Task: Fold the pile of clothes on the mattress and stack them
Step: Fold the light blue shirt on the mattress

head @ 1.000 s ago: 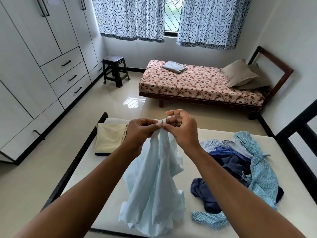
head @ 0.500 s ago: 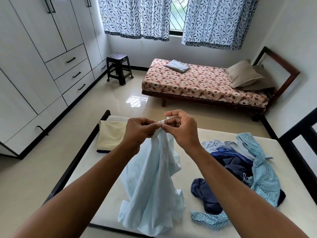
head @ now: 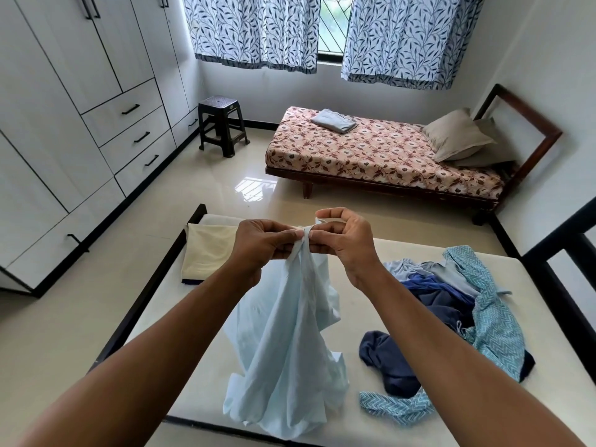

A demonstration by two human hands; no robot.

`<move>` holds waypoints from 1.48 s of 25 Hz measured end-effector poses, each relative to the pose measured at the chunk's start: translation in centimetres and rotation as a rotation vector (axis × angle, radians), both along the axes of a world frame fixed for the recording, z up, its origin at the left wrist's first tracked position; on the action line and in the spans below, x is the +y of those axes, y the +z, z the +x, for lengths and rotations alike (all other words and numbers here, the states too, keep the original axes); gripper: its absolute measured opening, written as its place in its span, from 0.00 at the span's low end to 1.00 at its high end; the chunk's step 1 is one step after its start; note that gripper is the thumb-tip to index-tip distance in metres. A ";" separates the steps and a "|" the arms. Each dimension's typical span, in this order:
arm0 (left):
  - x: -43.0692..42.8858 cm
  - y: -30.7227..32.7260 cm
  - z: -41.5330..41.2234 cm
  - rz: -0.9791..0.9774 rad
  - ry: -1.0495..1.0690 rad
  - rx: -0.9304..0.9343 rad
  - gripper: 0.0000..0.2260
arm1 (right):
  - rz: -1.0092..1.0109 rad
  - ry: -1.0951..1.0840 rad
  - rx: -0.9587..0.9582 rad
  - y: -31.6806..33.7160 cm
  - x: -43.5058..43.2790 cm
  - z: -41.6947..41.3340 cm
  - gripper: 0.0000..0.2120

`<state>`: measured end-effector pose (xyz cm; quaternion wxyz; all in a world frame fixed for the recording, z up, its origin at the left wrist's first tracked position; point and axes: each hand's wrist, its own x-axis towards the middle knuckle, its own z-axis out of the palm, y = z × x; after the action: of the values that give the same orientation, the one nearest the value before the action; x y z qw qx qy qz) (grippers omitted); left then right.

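A pale blue garment hangs from both my hands above the cream mattress, its lower end bunched on the surface. My left hand and my right hand pinch its top edge side by side, fingertips nearly touching. To the right lies the unfolded pile: grey, dark blue and teal-patterned clothes. A folded cream piece rests at the mattress's far left corner.
A second bed with a floral sheet, pillows and a folded grey cloth stands beyond the tiled floor. White wardrobes line the left wall, with a dark stool near them. A dark frame borders the mattress on the right.
Both hands keep the same pinch on the garment's top edge and stay almost still. The view has shifted a little; the cloth hangs much as before.
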<state>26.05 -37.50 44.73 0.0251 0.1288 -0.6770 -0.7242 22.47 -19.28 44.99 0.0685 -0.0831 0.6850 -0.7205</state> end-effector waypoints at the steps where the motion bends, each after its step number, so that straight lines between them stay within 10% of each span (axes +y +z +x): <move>1: 0.1 -0.1 0.0 -0.013 -0.006 0.003 0.08 | 0.007 0.009 -0.017 0.0 0.1 0.0 0.20; 12: 1.7 -0.4 -0.1 -0.003 -0.013 -0.037 0.06 | 0.728 -0.096 0.576 2.0 -1.3 0.3 0.14; 21: 2.5 -1.0 -0.9 -0.353 0.038 0.061 0.09 | 0.669 -0.192 0.523 1.5 -2.5 0.8 0.10; 28: 2.0 0.3 -0.8 -0.239 -0.011 0.067 0.08 | 0.233 -0.086 -0.067 -0.6 -1.7 -0.7 0.12; 37: 2.4 1.8 -2.0 -0.519 -0.020 0.174 0.09 | 0.116 -0.063 0.128 1.2 0.2 -0.9 0.15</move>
<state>24.08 -35.14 46.52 0.1081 0.0485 -0.8366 -0.5348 21.62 -19.05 46.20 0.0066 -0.1032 0.7308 -0.6747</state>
